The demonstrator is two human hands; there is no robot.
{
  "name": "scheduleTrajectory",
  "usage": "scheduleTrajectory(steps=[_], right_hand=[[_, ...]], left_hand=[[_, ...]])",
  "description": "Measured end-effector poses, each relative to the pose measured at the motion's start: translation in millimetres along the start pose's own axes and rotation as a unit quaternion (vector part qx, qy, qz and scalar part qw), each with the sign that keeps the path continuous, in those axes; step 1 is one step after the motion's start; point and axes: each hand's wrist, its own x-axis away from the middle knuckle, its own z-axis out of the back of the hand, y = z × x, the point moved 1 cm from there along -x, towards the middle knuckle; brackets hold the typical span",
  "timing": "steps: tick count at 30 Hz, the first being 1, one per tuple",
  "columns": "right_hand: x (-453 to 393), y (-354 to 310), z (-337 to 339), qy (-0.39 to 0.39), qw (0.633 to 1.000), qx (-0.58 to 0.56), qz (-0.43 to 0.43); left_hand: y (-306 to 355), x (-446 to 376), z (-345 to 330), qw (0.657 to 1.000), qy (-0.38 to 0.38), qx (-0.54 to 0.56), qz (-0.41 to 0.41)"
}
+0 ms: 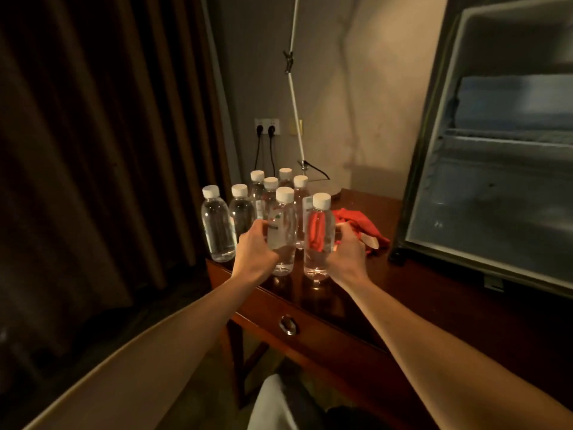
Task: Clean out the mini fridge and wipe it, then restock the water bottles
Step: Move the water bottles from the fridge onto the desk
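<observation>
Each hand is gripping one upright clear plastic white-capped water bottle, left hand (258, 243) on the left bottle (283, 231), right hand (348, 248) on the right bottle (319, 237), while the open mini fridge (496, 150) is lying rightward, nearer the right hand.

mini fridge (496, 169) cut off at right edge, interior blurred, bottle labels (273, 226) unreadable, rear bottles (285, 178) partly hidden

Eight upright capped water bottles (218, 225), mini fridge (496, 144) open
</observation>
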Motion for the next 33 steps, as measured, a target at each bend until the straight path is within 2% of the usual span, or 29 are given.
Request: scheduleTrajectory(steps=[9, 15, 20, 29, 33], right_hand=[[-14, -13, -57, -0.058, 0.998, -0.032, 0.006], [-25, -11, -69, -0.068, 0.997, -0.036, 0.003], [-31, -3, -68, -0.051, 0.998, -0.02, 0.01], [-23, 3, -39, -0.069, 0.997, 0.032, 0.005], [-12, 9, -3, -0.063, 0.993, 0.101, -0.015]], left_hand=[[-37, -4, 15, 0.997, 0.069, -0.018, 0.036], [-42, -12, 7, 0.996, 0.068, -0.05, 0.026], [-39, -17, 2, 0.995, 0.064, -0.078, 0.027], [-40, -2, 7, 0.985, 0.05, -0.15, 0.063], [-19, 11, -1, 0.985, 0.02, -0.167, 0.027]])
